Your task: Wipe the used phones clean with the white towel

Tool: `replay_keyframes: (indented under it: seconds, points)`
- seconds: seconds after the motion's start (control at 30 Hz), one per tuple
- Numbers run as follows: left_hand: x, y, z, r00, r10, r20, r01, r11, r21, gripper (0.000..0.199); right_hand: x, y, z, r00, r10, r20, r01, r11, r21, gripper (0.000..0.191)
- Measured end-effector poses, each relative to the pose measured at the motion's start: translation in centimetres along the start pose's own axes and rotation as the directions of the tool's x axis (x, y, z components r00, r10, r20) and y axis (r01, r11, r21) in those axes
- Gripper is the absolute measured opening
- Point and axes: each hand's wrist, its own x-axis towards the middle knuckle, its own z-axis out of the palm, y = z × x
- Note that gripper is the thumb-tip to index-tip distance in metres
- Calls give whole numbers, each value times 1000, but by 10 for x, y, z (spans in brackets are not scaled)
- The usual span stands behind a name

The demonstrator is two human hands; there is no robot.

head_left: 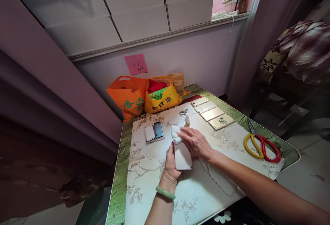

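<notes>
Worktop (pixel 120 183) w/ flowered cover (pixel 154 180). L hand (pixel 171 163) is clamped on white phone (pixel 183 158) over it; R hand (pixel 198 143) presses white cloth (pixel 175 132) at phone's far end, grip unclear b/c thumb is hidden. Uneven push could poss. slip phone from L hand; cloth could tip nearby small bottle (pixel 187 119).

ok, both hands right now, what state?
Left hand: closed around the edge of a white phone.
Right hand: fingers over a white cloth at the phone's far end; can't tell whether gripping or just pressing.
</notes>
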Motion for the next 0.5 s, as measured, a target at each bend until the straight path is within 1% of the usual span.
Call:
replay_keyframes:
  seconds: [0.07, 0.1, 0.13, 0.17, 0.2, 0.27, 0.37, 0.43, 0.47, 0.5]
  points:
    - [-1, -1, 3, 1000, -4, -11, 4, 1000, 1, 42, 3, 3, 4, 993, 109, -40, -109, 994, -10, 36]
    - [-2, -1, 4, 1000, 1, -4, -1, 1000, -3, 41, 0, 3, 5, 988, 142, -53, -143, 990, -12, 36]
    - [-3, -1, 6, 1000, 6, 5, -6, 1000, -8, 40, -5, 0, 6, 987, 152, -60, -152, 988, -12, 37]
    - [-4, -1, 7, 1000, 11, 9, -10, 1000, -14, 40, -12, -4, 6, 989, 133, -58, -134, 991, -11, 37]
    - [-5, -1, 7, 1000, 15, 9, -15, 1000, -18, 40, -21, -10, 5, 995, 88, -49, -89, 996, -5, 37]
    - [-8, 0, 8, 999, 43, 1, -43, 999, -13, 44, -40, -24, 0, 999, -43, -10, 44, 999, 24, 36]
    - [-10, 0, 6, 994, 112, 5, -112, 994, 12, 51, -58, -42, -10, 968, -236, 81, 226, 967, 114, 36]
    - [-10, -1, 3, 992, 122, 13, -122, 992, 32, 49, -56, -43, -12, 944, -306, 124, 285, 945, 161, 34]
    - [-8, -2, 2, 993, 117, 10, -117, 992, 43, 45, -51, -41, -12, 941, -311, 129, 289, 943, 168, 34]
    - [-6, -3, 0, 993, 116, 2, -116, 992, 55, 41, -44, -36, -9, 950, -289, 119, 268, 949, 163, 33]
